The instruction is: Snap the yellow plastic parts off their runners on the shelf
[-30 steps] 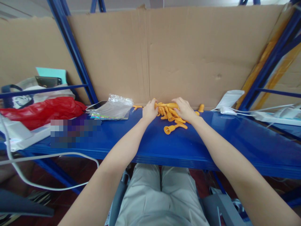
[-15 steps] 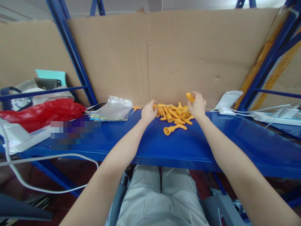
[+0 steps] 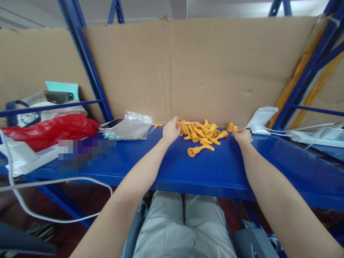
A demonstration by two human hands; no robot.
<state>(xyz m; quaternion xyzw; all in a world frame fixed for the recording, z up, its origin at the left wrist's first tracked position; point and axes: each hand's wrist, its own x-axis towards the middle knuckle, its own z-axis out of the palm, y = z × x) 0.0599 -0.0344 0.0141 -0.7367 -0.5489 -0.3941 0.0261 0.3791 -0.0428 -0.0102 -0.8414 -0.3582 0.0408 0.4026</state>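
A pile of orange plastic pieces (image 3: 199, 132), each with a flared hollow cup at one end and some with a forked tip, lies on the blue shelf (image 3: 209, 168). At the pile's left edge my left hand (image 3: 171, 132) is closed round an orange piece (image 3: 177, 124) whose end peeks past the fingers. Right of the pile, low over the shelf, my right hand (image 3: 243, 136) pinches another orange piece (image 3: 235, 128), mostly hidden by the fingers. Just beside it shows one more orange end (image 3: 229, 126). A single piece (image 3: 192, 152) lies in front of the pile.
Left of my hands lie a clear plastic bag (image 3: 131, 127) and a lone orange forked piece (image 3: 157, 125). A red bag (image 3: 53, 128) sits farther left. White cables and a white packet (image 3: 263, 116) are on the right. Cardboard (image 3: 228, 68) stands behind the shelf.
My right hand has moved right and down from above the pile to the shelf with its orange piece. The left hand stays at the pile's left edge.
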